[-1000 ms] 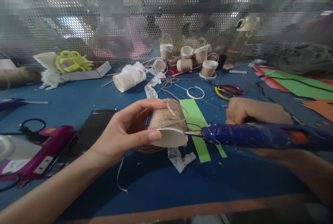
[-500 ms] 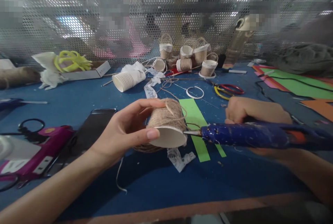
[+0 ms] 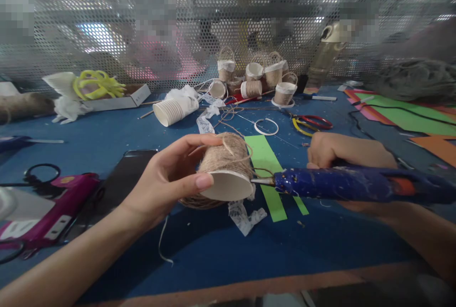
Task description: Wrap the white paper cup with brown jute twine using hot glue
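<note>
The left hand (image 3: pixel 167 181) holds a twine-wrapped paper cup (image 3: pixel 226 167) above the blue counter (image 3: pixel 221 250). The cup lies on its side between the thumb at its white rim and the fingers (image 3: pixel 192 141) closed over its top. The right hand (image 3: pixel 351 155) is closed around a blue glue gun (image 3: pixel 356 184), and the metal nozzle touches the rim of the cup. A green paper strip (image 3: pixel 267 164) lies under them.
</note>
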Action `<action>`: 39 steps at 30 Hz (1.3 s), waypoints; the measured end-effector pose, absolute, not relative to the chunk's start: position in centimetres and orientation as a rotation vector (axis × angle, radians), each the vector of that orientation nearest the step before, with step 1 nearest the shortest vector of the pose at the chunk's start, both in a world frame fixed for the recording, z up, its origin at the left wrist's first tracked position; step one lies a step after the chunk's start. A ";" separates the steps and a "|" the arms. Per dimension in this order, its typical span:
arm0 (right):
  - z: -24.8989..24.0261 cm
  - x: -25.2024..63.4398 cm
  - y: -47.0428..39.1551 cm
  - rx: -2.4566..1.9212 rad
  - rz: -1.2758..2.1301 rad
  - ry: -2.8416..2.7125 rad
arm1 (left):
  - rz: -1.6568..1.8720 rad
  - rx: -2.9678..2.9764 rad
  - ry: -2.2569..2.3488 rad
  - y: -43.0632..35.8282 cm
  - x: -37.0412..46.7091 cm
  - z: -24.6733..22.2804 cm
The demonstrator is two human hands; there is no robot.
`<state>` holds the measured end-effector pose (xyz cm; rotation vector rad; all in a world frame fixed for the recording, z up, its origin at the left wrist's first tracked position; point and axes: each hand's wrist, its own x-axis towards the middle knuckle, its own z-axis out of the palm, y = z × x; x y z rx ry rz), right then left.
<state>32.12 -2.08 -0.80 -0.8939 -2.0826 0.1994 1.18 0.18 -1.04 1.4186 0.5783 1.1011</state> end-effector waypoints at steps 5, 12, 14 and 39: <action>-0.8 32.0 -2.1 -0.910 0.209 -2.079 | 1.099 1.420 0.614 0.1 1.2 -1.0; -0.8 31.9 -2.0 -0.881 0.245 -2.068 | 1.088 1.370 0.573 0.1 1.2 -0.9; -0.8 31.9 -2.1 -0.878 0.250 -2.071 | 1.091 1.366 0.577 0.1 1.3 -0.8; -1.5 32.8 1.1 -1.337 -0.003 -1.918 | 1.289 1.473 0.690 1.0 0.5 -0.7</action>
